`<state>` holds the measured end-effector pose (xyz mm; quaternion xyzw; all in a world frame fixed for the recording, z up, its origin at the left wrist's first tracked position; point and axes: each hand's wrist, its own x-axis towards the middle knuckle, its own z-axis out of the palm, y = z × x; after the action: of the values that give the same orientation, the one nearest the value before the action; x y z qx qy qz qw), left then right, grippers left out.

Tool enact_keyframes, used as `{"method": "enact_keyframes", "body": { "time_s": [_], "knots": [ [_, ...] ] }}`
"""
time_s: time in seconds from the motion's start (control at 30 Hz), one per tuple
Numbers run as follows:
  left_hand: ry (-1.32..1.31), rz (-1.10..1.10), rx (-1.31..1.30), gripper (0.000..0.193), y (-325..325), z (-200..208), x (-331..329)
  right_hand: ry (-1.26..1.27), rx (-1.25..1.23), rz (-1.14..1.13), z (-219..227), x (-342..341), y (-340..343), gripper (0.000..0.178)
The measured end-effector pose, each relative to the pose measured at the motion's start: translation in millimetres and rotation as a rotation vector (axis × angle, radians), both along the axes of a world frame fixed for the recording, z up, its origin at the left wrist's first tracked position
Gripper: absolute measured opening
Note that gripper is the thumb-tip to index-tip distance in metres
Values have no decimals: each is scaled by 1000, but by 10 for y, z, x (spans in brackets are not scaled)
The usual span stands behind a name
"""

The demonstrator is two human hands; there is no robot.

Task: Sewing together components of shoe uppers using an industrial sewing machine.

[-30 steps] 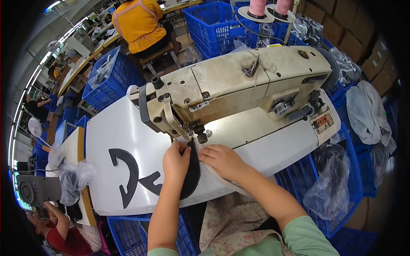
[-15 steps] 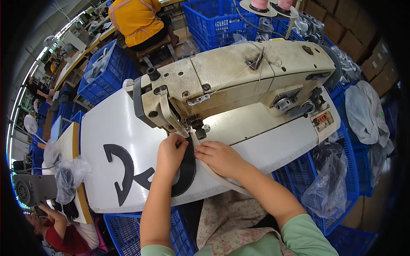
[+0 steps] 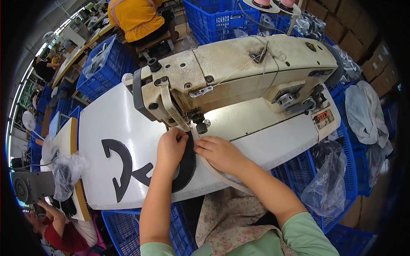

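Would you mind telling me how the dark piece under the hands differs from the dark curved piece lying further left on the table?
The dark piece under the hands is pressed flat by the left hand and right hand, right at the needle; the loose curved piece lies untouched on the white table. The held piece is mostly hidden and looks like a broad curved panel; the loose one shows whole, a thin arc with prongs. A pale strip runs along the held one only. Both are dark and flat.

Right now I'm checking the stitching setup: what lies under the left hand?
Under the left hand lies a curved black piece on the white table. Its middle is covered by the hand.
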<state>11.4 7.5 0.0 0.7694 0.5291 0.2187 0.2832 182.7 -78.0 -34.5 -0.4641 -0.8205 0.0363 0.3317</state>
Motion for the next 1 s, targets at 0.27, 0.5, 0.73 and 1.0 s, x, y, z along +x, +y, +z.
{"method": "enact_keyframes", "body": {
  "time_s": [0.27, 0.5, 0.73, 1.0],
  "knots": [
    [-36, -3, 52, 17, 51, -36, 4, 1, -36, -7, 4, -3, -4, 29],
    [19, -11, 52, 17, 152, -8, 44, -15, -31, -36, -19, 4, 9, 32],
    [-25, 5, 75, 20, 200, 25, 18, -9, -63, -21, 15, -31, 9, 33],
    [132, 356, 17, 32, -340, 252, -232, 35, -78, -28, -36, 25, 6, 32]
  ]
}}
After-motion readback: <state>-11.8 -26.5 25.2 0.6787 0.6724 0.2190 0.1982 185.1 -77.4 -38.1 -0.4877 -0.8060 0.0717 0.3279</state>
